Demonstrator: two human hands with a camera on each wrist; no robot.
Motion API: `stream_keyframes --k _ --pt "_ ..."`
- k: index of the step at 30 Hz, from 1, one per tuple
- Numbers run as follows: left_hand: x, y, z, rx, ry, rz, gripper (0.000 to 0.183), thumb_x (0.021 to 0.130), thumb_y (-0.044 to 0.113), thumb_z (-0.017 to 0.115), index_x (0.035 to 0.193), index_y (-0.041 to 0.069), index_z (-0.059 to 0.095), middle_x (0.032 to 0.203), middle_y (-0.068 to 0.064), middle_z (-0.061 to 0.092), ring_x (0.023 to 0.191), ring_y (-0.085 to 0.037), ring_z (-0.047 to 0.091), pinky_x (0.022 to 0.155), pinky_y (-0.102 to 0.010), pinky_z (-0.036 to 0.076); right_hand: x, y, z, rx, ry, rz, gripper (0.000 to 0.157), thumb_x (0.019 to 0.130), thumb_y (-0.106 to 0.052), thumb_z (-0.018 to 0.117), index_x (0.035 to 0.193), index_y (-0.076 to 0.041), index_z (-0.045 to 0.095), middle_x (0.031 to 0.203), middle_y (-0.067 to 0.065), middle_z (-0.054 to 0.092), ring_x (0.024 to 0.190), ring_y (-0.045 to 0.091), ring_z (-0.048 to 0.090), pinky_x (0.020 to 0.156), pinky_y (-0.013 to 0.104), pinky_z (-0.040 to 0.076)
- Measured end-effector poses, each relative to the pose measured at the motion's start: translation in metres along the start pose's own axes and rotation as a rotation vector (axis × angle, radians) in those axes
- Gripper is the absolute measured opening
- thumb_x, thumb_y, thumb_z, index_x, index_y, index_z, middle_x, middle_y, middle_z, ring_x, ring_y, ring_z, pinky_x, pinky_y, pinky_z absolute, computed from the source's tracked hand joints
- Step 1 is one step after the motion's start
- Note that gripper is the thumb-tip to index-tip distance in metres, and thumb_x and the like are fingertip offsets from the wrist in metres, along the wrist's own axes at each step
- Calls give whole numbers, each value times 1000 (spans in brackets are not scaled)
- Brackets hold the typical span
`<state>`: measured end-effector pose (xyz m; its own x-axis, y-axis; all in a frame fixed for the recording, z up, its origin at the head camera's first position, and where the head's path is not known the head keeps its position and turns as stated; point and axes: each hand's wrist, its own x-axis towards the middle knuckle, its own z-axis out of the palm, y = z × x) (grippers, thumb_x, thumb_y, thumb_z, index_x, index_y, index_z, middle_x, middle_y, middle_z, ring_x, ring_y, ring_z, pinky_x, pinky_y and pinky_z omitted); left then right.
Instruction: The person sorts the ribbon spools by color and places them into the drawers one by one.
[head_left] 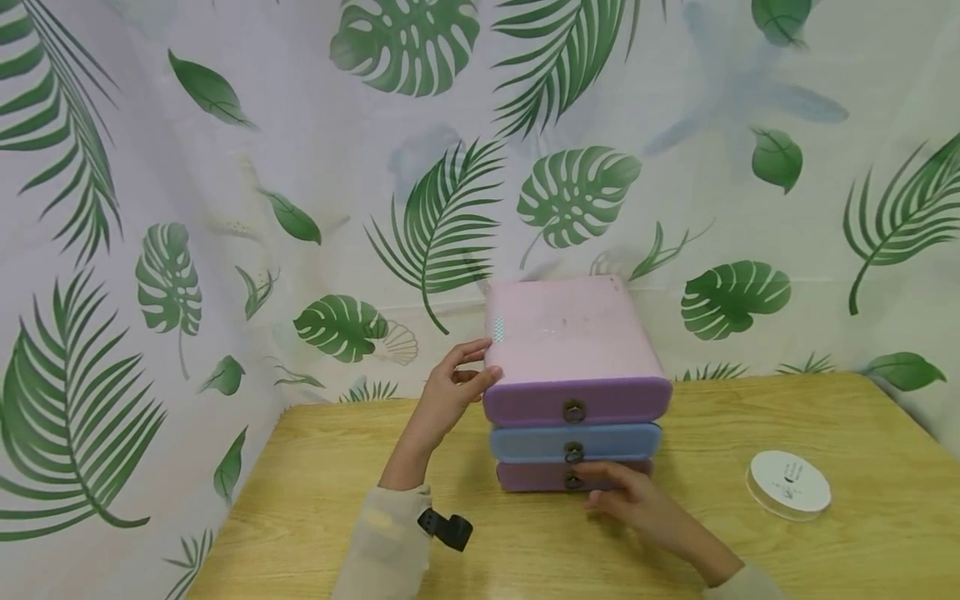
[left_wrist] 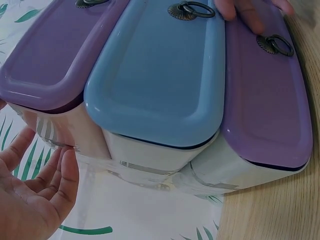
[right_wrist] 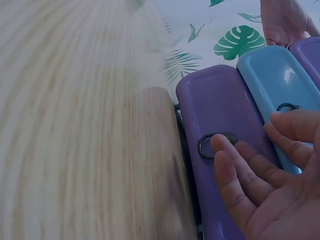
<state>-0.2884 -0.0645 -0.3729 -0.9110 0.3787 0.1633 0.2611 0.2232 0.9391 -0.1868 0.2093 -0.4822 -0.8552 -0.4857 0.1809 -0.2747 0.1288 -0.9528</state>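
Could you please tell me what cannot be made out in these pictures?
Drawer insides: hidden by the drawer fronts in every view.
Print on the white round item, head view: too small to read.
Top ring pull, left wrist view: cut off by the upper edge.
Whether the right hand touches the lowest ring pull, right wrist view: its fingers overlap it.

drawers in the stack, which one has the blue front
The middle drawer: its blue front sits between the top drawer and the bottom drawer, whose fronts are both purple.

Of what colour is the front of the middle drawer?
Light blue; the middle drawer front shows best in the left wrist view.
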Motion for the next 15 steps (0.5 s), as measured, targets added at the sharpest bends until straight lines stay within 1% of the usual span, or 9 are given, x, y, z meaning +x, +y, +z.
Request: stream_keyframes --k 3,5,8,12,15 --pt "0 0 0 0 3 4 55 91 38 64 142 26 47 142 -12 47 112 -26 59 91 -46 52 -1 2 -1 -39 22 19 45 100 -11 50 134 18 41 129 44 44 97 1 65 80 28 56" --pt "-1 0 0 -2 5 0 53 92 35 64 142 25 48 142 -12 47 112 -26 58 91 -46 52 -2 4 -2 -50 22 35 45 100 -12 50 134 17 42 128 43 46 97 1 64 80 28 56" --pt "-1 0 0 -6 6 -3 52 93 31 63 142 25 47 142 -12 47 112 -26 58 91 -45 52 -1 5 -2 -52 8 66 45 101 -14 49 135 15 42 129 42 46 98 2 64 81 27 55" --pt "0 0 0 -4 1 -5 51 94 30 63 142 25 47 143 -12 46 112 -26 58 91 -43 52 1 6 -2 -54 -16 93 47 101 -15 49 135 16 41 130 43 45 100 1 64 82 25 54" --pt "0 -1 0 -7 -5 -3 51 94 29 62 142 24 47 143 -12 46 113 -27 57 92 -45 51 2 8 -2 -55 -27 97 46 102 -15 48 135 17 41 130 44 45 98 0 63 80 24 54"
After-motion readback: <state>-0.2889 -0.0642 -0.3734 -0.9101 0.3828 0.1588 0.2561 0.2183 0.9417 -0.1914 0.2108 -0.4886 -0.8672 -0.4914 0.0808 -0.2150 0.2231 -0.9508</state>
